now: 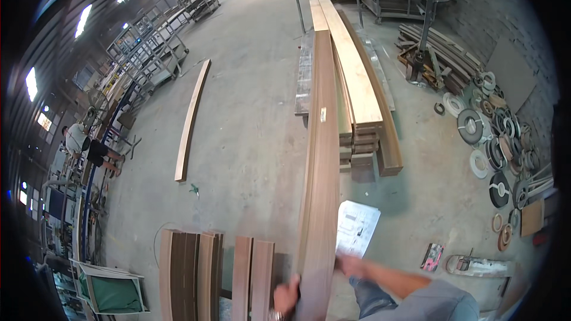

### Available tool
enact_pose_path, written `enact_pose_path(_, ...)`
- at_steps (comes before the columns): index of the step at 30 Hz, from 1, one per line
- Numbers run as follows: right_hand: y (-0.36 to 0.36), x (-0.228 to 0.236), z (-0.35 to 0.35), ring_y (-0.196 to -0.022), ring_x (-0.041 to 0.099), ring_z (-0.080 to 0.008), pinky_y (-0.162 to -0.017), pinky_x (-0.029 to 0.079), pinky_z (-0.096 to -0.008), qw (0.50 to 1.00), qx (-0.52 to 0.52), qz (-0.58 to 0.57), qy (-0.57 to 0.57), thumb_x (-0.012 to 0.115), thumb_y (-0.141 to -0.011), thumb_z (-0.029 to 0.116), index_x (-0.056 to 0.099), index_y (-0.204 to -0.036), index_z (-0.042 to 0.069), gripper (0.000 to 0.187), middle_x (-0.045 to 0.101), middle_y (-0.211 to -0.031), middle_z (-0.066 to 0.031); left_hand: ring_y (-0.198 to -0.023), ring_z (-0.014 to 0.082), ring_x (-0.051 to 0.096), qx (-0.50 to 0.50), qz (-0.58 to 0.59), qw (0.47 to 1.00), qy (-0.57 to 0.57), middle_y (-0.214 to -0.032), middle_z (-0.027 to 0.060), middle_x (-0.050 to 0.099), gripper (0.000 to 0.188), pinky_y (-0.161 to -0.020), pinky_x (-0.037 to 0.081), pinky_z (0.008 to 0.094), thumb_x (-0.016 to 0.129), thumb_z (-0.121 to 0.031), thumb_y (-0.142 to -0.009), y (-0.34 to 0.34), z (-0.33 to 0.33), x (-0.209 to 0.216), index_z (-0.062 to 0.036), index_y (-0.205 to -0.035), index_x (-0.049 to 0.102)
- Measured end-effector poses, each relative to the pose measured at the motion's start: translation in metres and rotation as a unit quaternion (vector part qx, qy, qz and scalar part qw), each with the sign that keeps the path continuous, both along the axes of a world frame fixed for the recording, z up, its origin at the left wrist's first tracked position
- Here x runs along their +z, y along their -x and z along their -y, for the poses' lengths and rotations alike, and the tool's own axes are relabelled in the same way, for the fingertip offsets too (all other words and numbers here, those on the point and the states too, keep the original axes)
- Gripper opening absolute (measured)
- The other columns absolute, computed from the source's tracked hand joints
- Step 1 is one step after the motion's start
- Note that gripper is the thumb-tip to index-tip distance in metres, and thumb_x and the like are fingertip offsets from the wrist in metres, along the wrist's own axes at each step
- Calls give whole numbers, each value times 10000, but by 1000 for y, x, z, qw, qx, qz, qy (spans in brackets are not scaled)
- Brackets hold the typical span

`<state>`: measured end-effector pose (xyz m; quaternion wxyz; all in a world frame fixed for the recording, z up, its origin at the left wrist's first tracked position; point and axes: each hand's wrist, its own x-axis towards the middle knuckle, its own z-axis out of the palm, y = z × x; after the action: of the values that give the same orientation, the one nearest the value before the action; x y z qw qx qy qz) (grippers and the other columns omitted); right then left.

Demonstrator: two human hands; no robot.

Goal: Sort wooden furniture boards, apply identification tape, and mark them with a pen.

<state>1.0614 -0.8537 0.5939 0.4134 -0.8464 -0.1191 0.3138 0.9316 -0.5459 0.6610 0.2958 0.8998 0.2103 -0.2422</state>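
Observation:
A long brown wood-grain board (321,202) with a small pale label runs away from me, its far end on a stack of pale boards (357,92). On the board's left edge, near the bottom of the view, my left hand (286,295) is closed, thumb up; a watch is on that wrist. My right hand (347,264) is at the right edge, its fingers mostly hidden by the board. Just beyond it is a printed paper sheet (357,227) with drawings; whether the hand touches it I cannot tell.
Several brown boards (242,273) stand side by side at lower left. A single plank (193,122) lies on the floor farther left. Rolls of edging tape (470,126) crowd the right wall. A metal-railed cart (302,12) carries the stack. Another person (89,145) works at far left.

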Motion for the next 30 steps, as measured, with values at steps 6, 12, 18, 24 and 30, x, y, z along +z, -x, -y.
enact_pose_path(6, 216, 39, -109, -1239, 551, -256, -1031, 445, -429, 800, -328, -376, -332, 765, -880, 426, 516, -1423, 38, 713, 597, -1344, -112, -890, 243, 680, 67, 58, 977, 196, -952, 211, 736, 814, -805, 512, 400, 504, -652, -974, -254, 77, -30, 114, -1211, 649)
enact_pose_path(12, 10, -42, -20, -1219, 593, -312, -1054, 465, -521, 598, -583, -369, -408, 682, -937, 356, 578, -1325, 39, 512, 638, -1299, -126, -845, 110, 548, -78, -44, 915, 393, -1039, -2, 634, 700, -748, 499, 264, 555, -506, -1019, -228, 90, -14, -124, -1574, 363)
enact_pose_path(18, -157, 21, 49, -1219, 599, -304, -1048, 476, -494, 634, -513, -337, -471, 715, -927, 328, 555, -1363, 16, 559, 626, -1321, -144, -846, 101, 535, -10, 4, 952, 306, -945, 3, 640, 689, -816, 477, 248, 648, -380, -994, -172, 129, -44, -75, -1552, 383)
enact_pose_path(24, -209, 10, 84, -1290, 557, -299, -1062, 458, -426, 728, -546, -103, -403, 697, -954, 264, 446, -1470, -6, 634, 562, -1414, -223, -998, 111, 586, 24, 83, 907, 412, -1215, 89, 683, 702, -921, 477, 272, 687, -311, -969, -336, 183, -84, -21, -1534, 388)
enact_pose_path(30, -91, -8, 67, -1186, 631, -239, -1002, 488, -342, 788, -564, -5, -248, 738, -918, 165, 509, -1406, -61, 584, 665, -1271, -208, -1119, 360, 662, -181, 283, 925, 179, -1197, 247, 688, 530, -999, 491, 403, 616, -350, -979, -539, 222, -60, -54, -1414, 558)
